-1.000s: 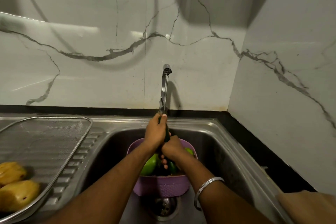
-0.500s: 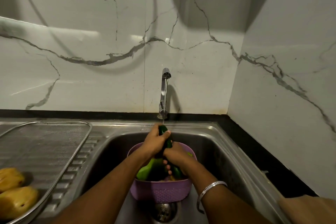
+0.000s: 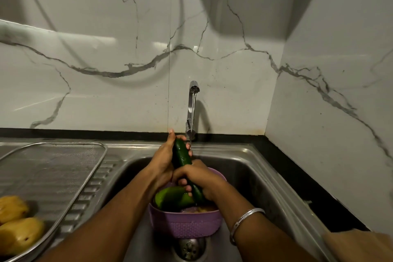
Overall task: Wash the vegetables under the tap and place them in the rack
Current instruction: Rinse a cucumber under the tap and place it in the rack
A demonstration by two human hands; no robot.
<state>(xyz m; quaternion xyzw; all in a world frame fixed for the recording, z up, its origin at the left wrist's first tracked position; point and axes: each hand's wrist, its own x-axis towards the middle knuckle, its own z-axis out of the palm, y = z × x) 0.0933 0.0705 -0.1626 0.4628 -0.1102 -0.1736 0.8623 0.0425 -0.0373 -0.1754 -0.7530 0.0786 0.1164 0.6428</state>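
A dark green cucumber (image 3: 181, 154) stands tilted over the sink, its top end beside the thin stream of water from the steel tap (image 3: 192, 108). My left hand (image 3: 164, 158) wraps its upper part. My right hand (image 3: 196, 177) grips its lower part, above a purple plastic basket (image 3: 185, 223) in the sink. A light green vegetable (image 3: 172, 197) lies in the basket, with other pieces half hidden under it. The wire mesh rack (image 3: 53, 168) sits on the drainboard at the left, with two yellow vegetables (image 3: 17, 234) in its near corner.
The steel sink (image 3: 255, 176) has its drain (image 3: 189, 248) just in front of the basket. Marble walls close the back and right, with a black counter strip (image 3: 297, 176) along the sink's right side. A tan object (image 3: 361, 244) lies at the lower right.
Both hands have drawn the cucumber up out of the basket, so more of it shows between them. My left hand slid higher toward the tap.
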